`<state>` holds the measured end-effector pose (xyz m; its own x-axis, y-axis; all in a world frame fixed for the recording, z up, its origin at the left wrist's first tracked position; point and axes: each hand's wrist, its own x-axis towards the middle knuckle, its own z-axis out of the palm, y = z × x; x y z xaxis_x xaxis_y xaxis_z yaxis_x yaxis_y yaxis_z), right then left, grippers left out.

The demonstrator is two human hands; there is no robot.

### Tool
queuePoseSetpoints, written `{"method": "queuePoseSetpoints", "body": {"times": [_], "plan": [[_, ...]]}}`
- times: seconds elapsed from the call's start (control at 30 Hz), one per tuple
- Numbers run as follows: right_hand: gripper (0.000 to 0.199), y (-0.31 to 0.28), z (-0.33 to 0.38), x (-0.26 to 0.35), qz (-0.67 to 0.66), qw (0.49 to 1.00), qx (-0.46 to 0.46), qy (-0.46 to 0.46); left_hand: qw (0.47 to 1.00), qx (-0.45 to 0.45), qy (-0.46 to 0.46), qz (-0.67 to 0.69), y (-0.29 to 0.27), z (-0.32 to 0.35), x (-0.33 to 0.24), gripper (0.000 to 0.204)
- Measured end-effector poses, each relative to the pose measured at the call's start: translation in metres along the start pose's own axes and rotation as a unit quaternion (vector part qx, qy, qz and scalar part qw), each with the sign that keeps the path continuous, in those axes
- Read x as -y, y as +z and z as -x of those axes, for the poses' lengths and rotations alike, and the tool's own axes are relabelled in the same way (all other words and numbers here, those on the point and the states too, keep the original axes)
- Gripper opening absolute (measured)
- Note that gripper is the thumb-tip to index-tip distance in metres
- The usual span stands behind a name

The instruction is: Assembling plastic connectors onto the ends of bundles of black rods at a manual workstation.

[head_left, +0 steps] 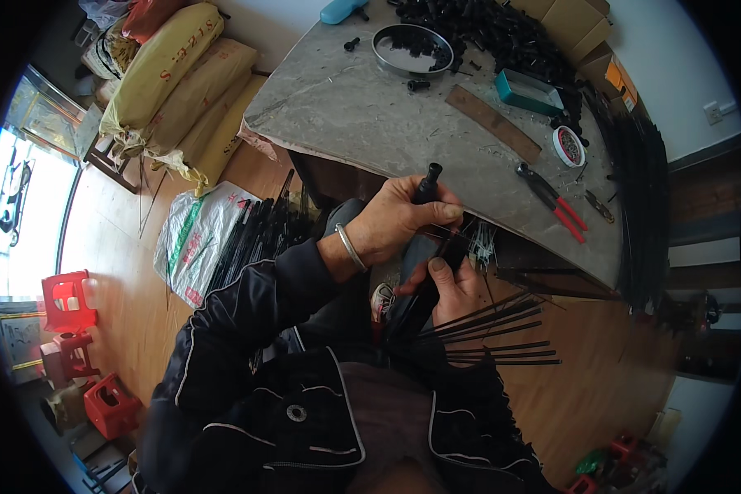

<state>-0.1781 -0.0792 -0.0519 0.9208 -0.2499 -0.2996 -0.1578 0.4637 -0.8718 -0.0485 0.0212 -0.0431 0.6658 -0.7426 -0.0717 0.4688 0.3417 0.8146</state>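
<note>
My left hand (391, 216), with a silver bangle at its wrist, is closed around a black knobbed plastic piece (427, 183) whose rounded top sticks up above the fingers. Its thumb and forefinger pinch close to a thin wire-like part by the table's front edge. Just below, my right hand (455, 288) is closed with the thumb up, gripping a dark narrow part whose kind I cannot make out. Several thin black rods (494, 333) fan out to the right beneath that hand. Where they join the held piece is hidden by my hands and sleeve.
On the grey table (346, 107) are a round sieve (412, 51), a heap of black plastic parts (502, 29), a green tray (528, 92), a wooden strip (492, 123), red-handled pliers (556, 202) and a white tub (568, 146). Black rods (259, 235) lie at left near stacked sacks (165, 70).
</note>
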Motion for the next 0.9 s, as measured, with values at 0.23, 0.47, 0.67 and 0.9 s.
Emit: {"method": "queuePoseSetpoints", "body": {"times": [0.23, 0.47, 0.67, 0.9], "plan": [[0.026, 0.002, 0.004, 0.002, 0.092, 0.994, -0.031, -0.048, 0.999, 0.01, -0.013, -0.031, 0.003, 0.003, -0.01, 0.012], [0.027, -0.007, 0.005, 0.008, 0.03, 0.998, -0.037, -0.04, 0.988, -0.07, -0.001, -0.136, 0.008, 0.016, -0.012, 0.037], [0.023, -0.007, 0.007, 0.013, 0.109, 0.991, -0.01, -0.081, 0.982, -0.102, -0.028, -0.154, 0.015, 0.033, 0.011, 0.03], [0.02, -0.027, 0.0, 0.011, 0.329, 0.915, -0.038, -0.232, 0.976, -0.125, -0.006, -0.177, 0.031, 0.035, 0.01, 0.025]]}}
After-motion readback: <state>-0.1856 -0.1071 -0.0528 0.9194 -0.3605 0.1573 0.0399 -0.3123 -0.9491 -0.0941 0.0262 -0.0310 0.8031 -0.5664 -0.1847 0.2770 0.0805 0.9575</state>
